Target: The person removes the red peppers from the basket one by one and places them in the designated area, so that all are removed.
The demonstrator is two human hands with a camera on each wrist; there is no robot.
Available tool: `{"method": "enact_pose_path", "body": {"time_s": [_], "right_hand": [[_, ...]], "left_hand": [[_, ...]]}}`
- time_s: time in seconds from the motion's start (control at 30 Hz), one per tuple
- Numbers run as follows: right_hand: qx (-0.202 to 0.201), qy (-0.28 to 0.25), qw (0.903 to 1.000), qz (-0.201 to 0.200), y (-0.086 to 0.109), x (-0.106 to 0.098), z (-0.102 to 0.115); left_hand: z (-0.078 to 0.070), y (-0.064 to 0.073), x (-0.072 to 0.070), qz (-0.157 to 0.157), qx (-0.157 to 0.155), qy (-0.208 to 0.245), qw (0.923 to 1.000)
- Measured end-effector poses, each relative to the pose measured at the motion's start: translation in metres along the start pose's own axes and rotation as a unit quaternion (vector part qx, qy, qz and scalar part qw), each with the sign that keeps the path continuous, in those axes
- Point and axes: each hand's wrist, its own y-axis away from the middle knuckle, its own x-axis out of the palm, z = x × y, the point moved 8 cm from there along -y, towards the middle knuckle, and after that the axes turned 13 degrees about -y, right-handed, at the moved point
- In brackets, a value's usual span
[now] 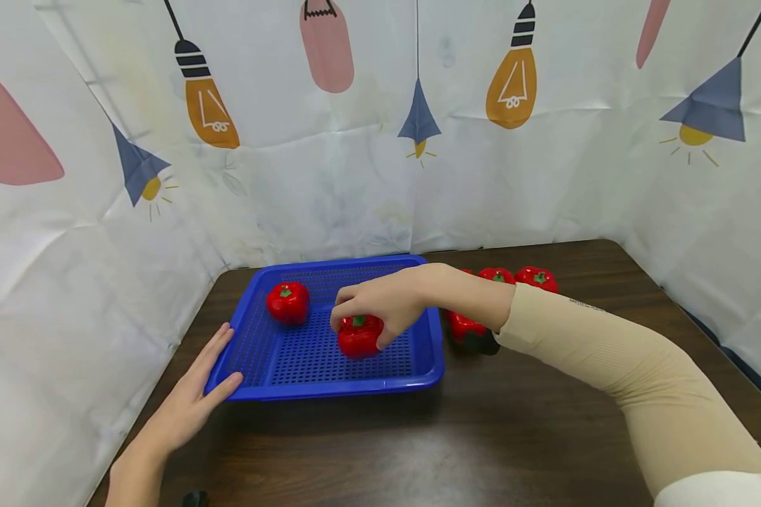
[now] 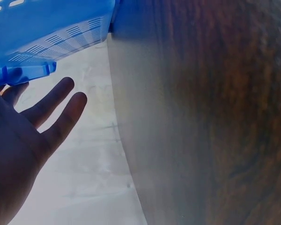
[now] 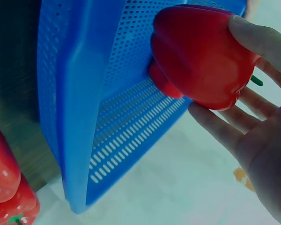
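Observation:
My right hand (image 1: 387, 301) grips a red bell pepper (image 1: 358, 343) from above, thumb on one side and fingers round the other. This pepper is within the right half of a blue perforated basket (image 1: 330, 389); whether it touches the floor of the basket I cannot tell. A second red bell pepper (image 1: 288, 304) sits in the basket's left half. At the basket's left rim, my left hand (image 1: 184, 408) rests with its fingers straight and spread. The right wrist view shows the held pepper (image 3: 201, 51) large, with the fingertips against its skin.
More red bell peppers (image 1: 537, 278) lie on the dark wooden table (image 1: 406, 451) right of the basket, partly hidden behind my right forearm. A small dark object (image 1: 480, 343) shows below that forearm. A white printed curtain (image 1: 330, 190) hangs behind the table and along its sides.

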Motion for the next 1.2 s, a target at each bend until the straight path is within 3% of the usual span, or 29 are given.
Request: {"method": "enact_pose_path", "body": {"time_s": [0.57, 1.2], "right_hand": [[-0.001, -0.004, 0.9971, -0.076, 0.059, -0.018, -0.004], [0.024, -0.029, 0.9917, -0.123, 0.117, -0.03, -0.008]], "left_hand": [[0.001, -0.001, 0.002, -0.002, 0.002, 0.005, 1.0], [0.002, 0.0, 0.001, 0.0, -0.002, 0.001, 1.0]]}}
